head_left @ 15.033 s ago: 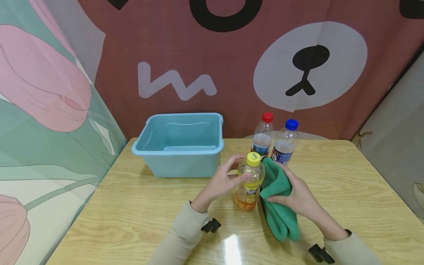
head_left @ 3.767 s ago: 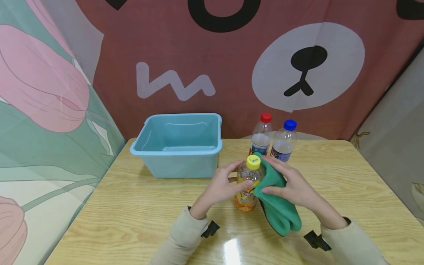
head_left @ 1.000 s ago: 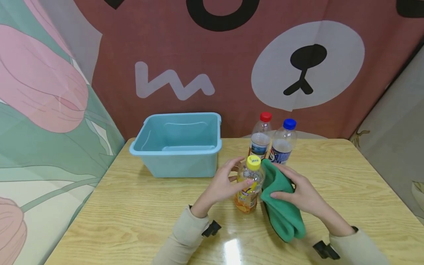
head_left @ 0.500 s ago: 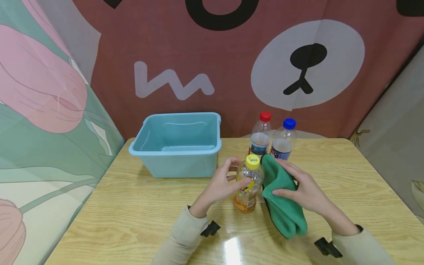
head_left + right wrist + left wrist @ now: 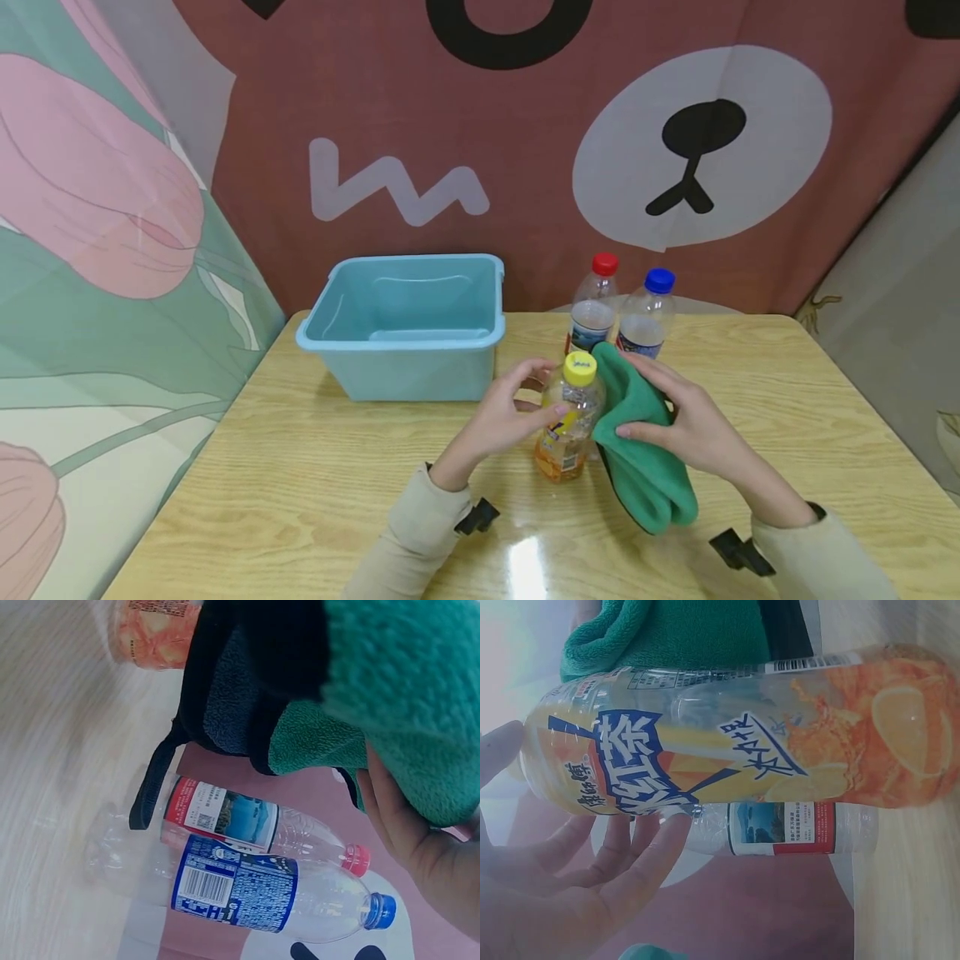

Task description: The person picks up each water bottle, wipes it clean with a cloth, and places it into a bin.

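Head view | left hand (image 5: 504, 419): fingers grasping yellow-capped bottle (image 5: 573, 429) | right hand (image 5: 697, 427): fingers grasping green cloth (image 5: 643, 458) beside it

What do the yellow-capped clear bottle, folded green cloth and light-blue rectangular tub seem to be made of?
Yellow-capped clear bottle: probably thin, glossy plastic; its see-through body catches highlights.
Folded green cloth: matte textile, perhaps microfibre; fuzzy pile shows close up.
Light-blue rectangular tub: likely moulded plastic, faint sheen; smooth, evenly coloured walls and rounded rim.
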Tool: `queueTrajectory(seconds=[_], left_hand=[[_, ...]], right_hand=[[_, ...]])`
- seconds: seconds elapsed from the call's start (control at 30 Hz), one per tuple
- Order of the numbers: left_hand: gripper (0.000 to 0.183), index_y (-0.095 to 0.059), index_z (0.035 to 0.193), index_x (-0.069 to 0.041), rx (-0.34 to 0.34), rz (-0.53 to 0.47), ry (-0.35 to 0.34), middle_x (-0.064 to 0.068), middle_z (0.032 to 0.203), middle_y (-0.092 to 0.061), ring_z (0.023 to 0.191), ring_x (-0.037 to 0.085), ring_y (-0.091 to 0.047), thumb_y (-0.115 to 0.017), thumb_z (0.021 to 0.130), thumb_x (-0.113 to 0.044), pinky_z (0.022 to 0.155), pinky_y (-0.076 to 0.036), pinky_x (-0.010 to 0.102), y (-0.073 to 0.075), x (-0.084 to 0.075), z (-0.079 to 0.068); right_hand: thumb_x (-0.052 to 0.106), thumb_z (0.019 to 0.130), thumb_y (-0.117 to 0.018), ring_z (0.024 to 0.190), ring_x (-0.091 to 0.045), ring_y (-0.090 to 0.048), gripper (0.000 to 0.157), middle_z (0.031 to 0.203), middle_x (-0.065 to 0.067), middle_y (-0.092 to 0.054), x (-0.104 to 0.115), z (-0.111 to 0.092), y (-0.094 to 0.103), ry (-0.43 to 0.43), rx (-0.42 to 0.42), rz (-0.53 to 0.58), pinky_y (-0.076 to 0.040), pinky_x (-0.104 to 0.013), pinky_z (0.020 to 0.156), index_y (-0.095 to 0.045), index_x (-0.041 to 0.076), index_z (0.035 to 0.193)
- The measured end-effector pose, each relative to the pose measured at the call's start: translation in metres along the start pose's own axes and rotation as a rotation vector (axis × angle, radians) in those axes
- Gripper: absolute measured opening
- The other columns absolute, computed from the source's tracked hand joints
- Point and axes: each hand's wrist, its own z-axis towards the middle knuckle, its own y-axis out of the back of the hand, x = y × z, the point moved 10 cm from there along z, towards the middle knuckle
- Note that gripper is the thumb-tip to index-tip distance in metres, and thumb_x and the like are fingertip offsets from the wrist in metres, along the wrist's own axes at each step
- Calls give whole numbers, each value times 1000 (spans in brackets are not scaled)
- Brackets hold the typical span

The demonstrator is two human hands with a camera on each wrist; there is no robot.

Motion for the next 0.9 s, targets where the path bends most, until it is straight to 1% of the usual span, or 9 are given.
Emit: queueTrajectory(seconds=[0.07, 0.3, 0.43, 0.53, 0.63, 0.7, 0.8, 0.87, 0.9], left_hand=[[50, -44, 128, 1, 8, -5, -1, 19, 113, -51, 103, 32, -52, -64, 84, -8, 77, -50, 29, -1, -4, 0], [47, -42, 125, 6, 11, -10, 6, 24, 111, -50, 103, 37, -51, -62, 84, -2, 77, -50, 28, 2, -31, -7], [45, -42, 123, 8, 6, -9, 3, 24, 113, -51, 105, 37, -51, -62, 84, -3, 79, -50, 30, 2, -35, -8], [43, -43, 123, 9, 8, -18, 9, 24, 116, -50, 107, 35, -50, -60, 86, -3, 82, -49, 34, 2, -36, -9], [42, -43, 123, 11, 9, -27, 1, 25, 117, -49, 108, 36, -50, -59, 86, -2, 83, -49, 36, 1, -37, -9], [43, -43, 124, 11, 9, -30, -7, 26, 117, -49, 107, 37, -51, -59, 86, -1, 84, -49, 36, 1, -36, -9], [46, -42, 124, 11, 3, -37, -11, 26, 118, -49, 107, 39, -51, -62, 84, 0, 84, -49, 38, -1, -31, -7], [50, -43, 125, 8, -8, -37, -8, 23, 119, -49, 106, 38, -52, -65, 82, -2, 83, -50, 37, -3, -21, -5], [51, -43, 126, 7, -14, -37, -7, 22, 119, -49, 107, 36, -52, -66, 81, -3, 83, -50, 36, -4, -17, -4]], right_hand=[[10, 70, -79, 122, -9, -37, 82, 139, -14, -37, 1, 0, 1, -2, -1, -8, -33, -6, 88, -37, 12, 140], [11, 70, -79, 120, -26, -42, 82, 139, -15, -39, 6, 1, 1, -6, 2, -31, -33, -6, 88, -36, 12, 140], [11, 69, -79, 118, -36, -43, 81, 138, -17, -39, 11, 2, 2, 12, -2, -21, -32, -7, 88, -38, 9, 139], [11, 69, -79, 118, -38, -43, 79, 137, -19, -40, 14, 3, 2, 23, -1, -21, -33, -10, 89, -39, 7, 138], [12, 69, -79, 119, -39, -42, 78, 136, -19, -40, 15, 3, 1, 21, 6, -30, -40, -20, 90, -40, 7, 137], [12, 69, -79, 119, -39, -41, 78, 137, -20, -39, 15, 4, 0, 19, 10, -32, -43, -34, 90, -40, 6, 137], [11, 69, -79, 120, -42, -38, 78, 136, -21, -39, 14, 5, -2, 14, 16, -22, -41, -52, 89, -40, 4, 136], [11, 69, -79, 120, -44, -37, 77, 136, -23, -39, 14, 5, -3, 13, 19, -12, -39, -59, 87, -40, 2, 136], [11, 70, -79, 120, -44, -37, 77, 135, -23, -39, 14, 6, -4, 11, 23, -7, -38, -60, 87, -40, 2, 135]])
